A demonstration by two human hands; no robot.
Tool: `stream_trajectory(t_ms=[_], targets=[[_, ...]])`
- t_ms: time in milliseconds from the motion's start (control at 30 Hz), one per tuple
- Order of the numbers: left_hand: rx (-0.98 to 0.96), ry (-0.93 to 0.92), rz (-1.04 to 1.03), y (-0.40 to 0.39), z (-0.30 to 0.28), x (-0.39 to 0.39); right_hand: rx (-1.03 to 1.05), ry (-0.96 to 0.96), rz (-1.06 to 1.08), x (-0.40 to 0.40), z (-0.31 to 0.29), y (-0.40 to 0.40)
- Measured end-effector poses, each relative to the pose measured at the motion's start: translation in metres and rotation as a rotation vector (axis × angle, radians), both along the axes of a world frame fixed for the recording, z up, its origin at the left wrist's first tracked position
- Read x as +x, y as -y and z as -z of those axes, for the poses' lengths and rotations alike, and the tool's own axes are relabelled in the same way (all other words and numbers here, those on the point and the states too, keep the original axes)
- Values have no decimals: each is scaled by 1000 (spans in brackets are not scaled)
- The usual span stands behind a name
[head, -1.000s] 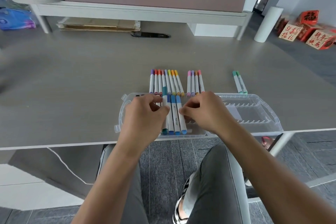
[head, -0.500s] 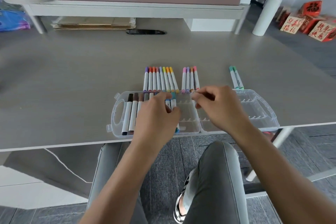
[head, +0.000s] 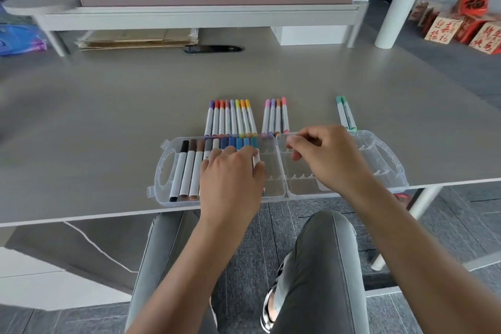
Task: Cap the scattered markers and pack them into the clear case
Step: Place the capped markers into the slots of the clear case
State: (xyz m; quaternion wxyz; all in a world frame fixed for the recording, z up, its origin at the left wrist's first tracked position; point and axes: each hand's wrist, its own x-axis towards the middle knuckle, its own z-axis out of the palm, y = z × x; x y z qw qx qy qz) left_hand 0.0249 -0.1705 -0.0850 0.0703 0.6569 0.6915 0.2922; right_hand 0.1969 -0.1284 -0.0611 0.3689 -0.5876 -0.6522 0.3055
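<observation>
My left hand point(head: 230, 176) lay flat on the markers point(head: 187, 171) packed in the clear case point(head: 273, 187), left half, fingers spread, pressing not gripping. Right hand point(head: 325, 160) hovered over the empty half, loosely curled, holding nothing (as far as I could tell). Capped markers point(head: 230, 118) waited on the table point(head: 108, 116) just beyond. Light, slick, prob. rolled easily; best pinched mid-barrel.

- grey table point(head: 108, 122), its near edge running across the view
- clear case point(head: 273, 171) lying open at that near edge
- row of eight capped markers point(head: 231, 118) just behind the case
- four more markers point(head: 276, 116) beside them
- two green markers point(head: 345, 112) set apart to the right
- flattened cardboard point(head: 135, 39) at the far side
</observation>
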Motion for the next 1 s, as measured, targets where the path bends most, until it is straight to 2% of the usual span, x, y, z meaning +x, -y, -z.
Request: stream_trajectory(t_ms=[100,233,367,433,533,633,800,1000], targets=[[21,-27,4,0,6,-1,1,-5,-6,-3,1,-3],[40,-152,-19,2,12,-3,7,-10,-10,-2,4,-6],[-13,-169,-5,0,6,-2,17,-2,-1,7,5,-9],[-11,-127,13,-4,0,6,16,10,18,16,4,-12],[44,46,44,-16,-9,26,-4,35,73,37,3,-23],[-20,174,110,-38,-21,49,-18,58,162,65,3,-42],[-140,199,217,-76,-37,79,-35,160,284,109,4,-80],[-244,135,214,-120,-46,111,-109,290,313,131,2,-121]])
